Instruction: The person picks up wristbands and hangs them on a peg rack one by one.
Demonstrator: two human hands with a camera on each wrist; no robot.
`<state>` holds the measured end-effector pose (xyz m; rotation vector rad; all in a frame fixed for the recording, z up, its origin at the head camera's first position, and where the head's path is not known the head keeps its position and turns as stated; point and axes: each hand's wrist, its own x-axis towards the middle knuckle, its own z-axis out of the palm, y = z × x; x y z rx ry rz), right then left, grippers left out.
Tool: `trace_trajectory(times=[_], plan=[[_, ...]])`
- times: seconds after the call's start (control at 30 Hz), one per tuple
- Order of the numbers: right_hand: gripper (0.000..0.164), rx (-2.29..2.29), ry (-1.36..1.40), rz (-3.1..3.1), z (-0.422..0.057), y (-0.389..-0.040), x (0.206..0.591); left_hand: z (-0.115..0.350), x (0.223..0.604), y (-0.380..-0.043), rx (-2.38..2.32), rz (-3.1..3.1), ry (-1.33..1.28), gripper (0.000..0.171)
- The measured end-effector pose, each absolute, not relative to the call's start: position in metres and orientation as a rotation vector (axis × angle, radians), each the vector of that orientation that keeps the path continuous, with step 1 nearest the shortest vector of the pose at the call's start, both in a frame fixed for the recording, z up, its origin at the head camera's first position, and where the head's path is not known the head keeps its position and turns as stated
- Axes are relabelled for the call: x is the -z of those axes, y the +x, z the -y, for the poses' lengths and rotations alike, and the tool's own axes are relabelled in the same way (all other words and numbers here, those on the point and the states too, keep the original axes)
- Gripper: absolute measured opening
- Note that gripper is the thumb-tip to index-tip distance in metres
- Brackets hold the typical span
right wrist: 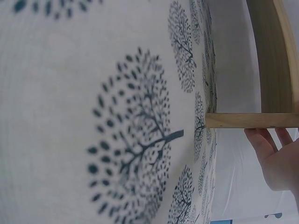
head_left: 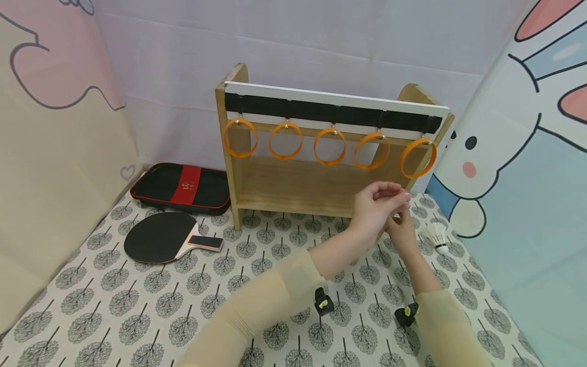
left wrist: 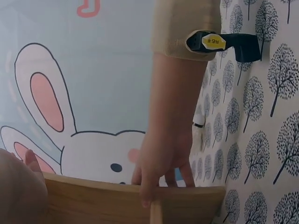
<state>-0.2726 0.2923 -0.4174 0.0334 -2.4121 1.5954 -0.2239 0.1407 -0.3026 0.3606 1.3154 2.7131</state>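
Note:
A wooden rack point(head_left: 293, 183) with orange rings hung along its front bar stands on the patterned cloth. My left hand point(head_left: 373, 211) is at the front edge of the right side panel point(right wrist: 252, 120), fingers bent and thumb tip reaching past the edge. Just below it, my right hand point(head_left: 403, 232) grips the same panel. In the left wrist view, the right hand point(left wrist: 163, 158) has one digit over the near face and other fingers behind the wood. The right wrist view shows the fingertips of the right hand point(right wrist: 278, 161) against the panel's outer side.
A black and red case point(head_left: 183, 188) lies left of the rack. Before it are a table tennis bat point(head_left: 160, 237) and a phone-like slab point(head_left: 206, 242) across its handle. A shuttlecock point(head_left: 437, 237) lies on the right. Printed curtains point(head_left: 518, 214) enclose the table.

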Motion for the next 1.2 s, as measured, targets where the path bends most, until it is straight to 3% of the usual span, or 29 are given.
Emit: trace_trajectory(times=[0.47,0.73,0.97,1.2], plan=[[0.055,-1.633,0.044,2.418,-0.282,-0.262,0.399,-0.07,0.287,-0.202,-2.301,-1.962,0.925,0.019],[0.057,-1.539,0.051,2.476,-0.289,-0.274,0.414,-0.02,0.278,-0.197,-2.082,-2.235,1.173,0.021],[0.059,-1.35,0.105,2.576,-0.291,-0.274,0.414,0.022,0.274,-0.191,-1.786,-2.578,1.381,0.025],[0.049,-0.834,0.156,2.861,-0.296,-0.264,0.38,0.063,0.276,-0.193,-1.352,-3.017,1.555,0.038]])
